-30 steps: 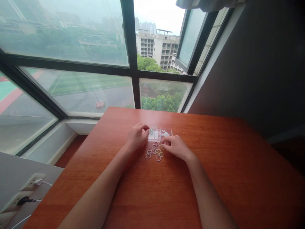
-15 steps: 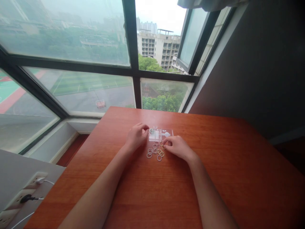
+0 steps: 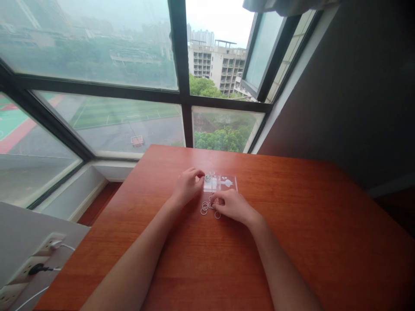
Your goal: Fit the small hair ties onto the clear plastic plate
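From my feed, the left hand (image 3: 187,186) rests on the red-brown worktop (image 3: 308,224) with its fingers curled in toward the left end of a small clear plastic box (image 3: 220,183); its fingertips sit just at a small ring-like piece by that end, and I judge the grip to be a light pinch there, though the piece is too small for me to say whether it is truly held or only touched; the hand seems placed so to keep the box from sliding. The right hand (image 3: 232,204) lies palm down just in front of the box, fingers bent over a loose cluster of small rings (image 3: 205,208); it covers part of the heap, and I cannot tell whether its grip is closed on one ring or merely pressing on them. The rings lie flat on the worktop, touching or overlapping one another, just beside the box on the near side, which keeps them within reach of both hands without either forearm lifting. Both forearms lie low along the worktop, steadying fine finger work. Behind stands a large window (image 3: 113,65); at lower left a wall socket (image 3: 39,263) has a plug and a white cable in it.
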`<move>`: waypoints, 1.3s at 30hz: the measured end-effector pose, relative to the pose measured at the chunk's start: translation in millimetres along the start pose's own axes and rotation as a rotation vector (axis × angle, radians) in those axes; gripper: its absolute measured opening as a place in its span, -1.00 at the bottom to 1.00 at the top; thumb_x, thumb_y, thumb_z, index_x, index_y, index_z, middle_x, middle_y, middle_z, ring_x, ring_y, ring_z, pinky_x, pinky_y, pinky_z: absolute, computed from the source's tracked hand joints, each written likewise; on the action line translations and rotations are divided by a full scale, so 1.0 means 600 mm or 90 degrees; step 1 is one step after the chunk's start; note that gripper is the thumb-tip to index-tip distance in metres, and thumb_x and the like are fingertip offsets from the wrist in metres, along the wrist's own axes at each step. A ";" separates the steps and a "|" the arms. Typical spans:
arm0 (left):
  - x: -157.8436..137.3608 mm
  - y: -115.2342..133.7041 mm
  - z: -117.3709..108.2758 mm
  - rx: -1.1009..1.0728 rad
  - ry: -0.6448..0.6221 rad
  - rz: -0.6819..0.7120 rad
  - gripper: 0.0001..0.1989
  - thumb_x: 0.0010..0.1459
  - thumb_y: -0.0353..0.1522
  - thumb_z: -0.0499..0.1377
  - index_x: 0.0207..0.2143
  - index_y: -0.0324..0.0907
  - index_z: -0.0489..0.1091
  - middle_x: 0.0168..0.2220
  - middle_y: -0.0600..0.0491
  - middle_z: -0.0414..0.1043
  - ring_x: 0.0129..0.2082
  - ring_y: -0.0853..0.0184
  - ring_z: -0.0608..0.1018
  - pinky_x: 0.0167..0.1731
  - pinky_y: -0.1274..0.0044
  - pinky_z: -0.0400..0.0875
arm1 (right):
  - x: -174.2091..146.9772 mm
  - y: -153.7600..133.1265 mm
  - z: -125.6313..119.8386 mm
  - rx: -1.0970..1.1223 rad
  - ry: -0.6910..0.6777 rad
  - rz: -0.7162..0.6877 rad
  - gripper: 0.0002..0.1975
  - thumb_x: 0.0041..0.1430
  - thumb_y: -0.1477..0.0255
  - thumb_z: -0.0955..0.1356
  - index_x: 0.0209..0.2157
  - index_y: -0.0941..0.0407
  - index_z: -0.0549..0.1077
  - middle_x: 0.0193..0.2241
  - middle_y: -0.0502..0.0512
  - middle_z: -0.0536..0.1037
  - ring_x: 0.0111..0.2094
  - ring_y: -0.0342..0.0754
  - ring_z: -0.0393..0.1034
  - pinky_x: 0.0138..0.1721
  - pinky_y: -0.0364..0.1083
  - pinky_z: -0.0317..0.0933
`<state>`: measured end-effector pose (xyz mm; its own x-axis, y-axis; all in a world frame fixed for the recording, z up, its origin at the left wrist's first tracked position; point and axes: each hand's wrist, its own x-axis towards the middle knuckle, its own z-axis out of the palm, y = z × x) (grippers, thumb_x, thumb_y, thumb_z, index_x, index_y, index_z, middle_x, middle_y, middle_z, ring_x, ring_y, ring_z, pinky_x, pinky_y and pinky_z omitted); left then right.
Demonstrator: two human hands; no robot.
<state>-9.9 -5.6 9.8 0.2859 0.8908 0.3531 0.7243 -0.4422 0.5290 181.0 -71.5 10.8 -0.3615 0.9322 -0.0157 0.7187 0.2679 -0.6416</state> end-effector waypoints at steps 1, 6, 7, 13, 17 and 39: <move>0.000 0.001 0.000 -0.001 -0.001 0.000 -0.87 0.11 -0.40 0.11 -0.36 -0.16 0.47 -0.36 0.07 0.47 -0.44 0.37 0.43 -0.43 0.55 0.24 | 0.000 -0.001 0.001 -0.003 -0.003 -0.001 -0.83 0.07 0.44 0.33 -0.31 0.02 0.57 -0.51 -0.08 0.52 -0.49 -0.19 0.34 -0.45 -0.22 0.06; 0.000 0.002 0.000 -0.009 -0.001 0.003 -0.88 0.10 -0.42 0.12 -0.37 -0.16 0.47 -0.36 0.07 0.47 -0.43 0.37 0.43 -0.43 0.56 0.24 | -0.002 -0.007 -0.001 -0.010 -0.011 -0.002 -0.84 0.10 0.45 0.33 -0.33 0.01 0.56 -0.51 -0.09 0.53 -0.46 -0.20 0.35 -0.45 -0.23 0.03; 0.000 0.002 0.000 -0.009 -0.001 0.004 -0.88 0.10 -0.42 0.12 -0.37 -0.16 0.47 -0.36 0.07 0.47 -0.43 0.37 0.43 -0.43 0.56 0.24 | -0.002 -0.007 -0.001 -0.016 -0.013 -0.002 -0.84 0.10 0.45 0.33 -0.34 0.01 0.56 -0.51 -0.09 0.53 -0.46 -0.20 0.35 -0.46 -0.23 0.03; 0.000 0.000 0.001 -0.015 -0.001 0.006 -0.88 0.10 -0.41 0.12 -0.37 -0.16 0.46 -0.36 0.07 0.47 -0.44 0.39 0.42 -0.44 0.56 0.24 | -0.001 -0.006 0.001 -0.014 -0.007 0.004 -0.87 0.09 0.45 0.33 -0.36 0.04 0.55 -0.52 -0.09 0.53 -0.49 -0.21 0.33 -0.47 -0.22 0.01; 0.000 0.000 0.002 -0.026 0.004 0.018 -0.89 0.11 -0.41 0.12 -0.36 -0.16 0.46 -0.36 0.08 0.47 -0.45 0.40 0.42 -0.43 0.56 0.25 | 0.006 0.001 -0.003 0.001 0.053 0.021 -0.90 0.09 0.45 0.34 -0.37 0.07 0.52 -0.55 -0.08 0.50 -0.52 -0.21 0.30 -0.45 -0.22 0.05; -0.001 0.007 -0.002 -0.054 -0.007 0.034 -0.87 0.11 -0.41 0.11 -0.36 -0.18 0.47 -0.38 0.06 0.46 -0.45 0.40 0.42 -0.41 0.57 0.27 | 0.000 -0.009 -0.013 -0.106 0.011 0.039 -0.85 0.10 0.45 0.32 -0.35 0.01 0.56 -0.47 -0.05 0.57 -0.45 -0.16 0.39 -0.46 -0.20 0.02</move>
<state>-7.7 -7.9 12.6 0.3300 0.8666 0.3743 0.6526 -0.4959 0.5728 181.8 -71.3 20.3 -0.3043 0.9519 -0.0364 0.8284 0.2456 -0.5034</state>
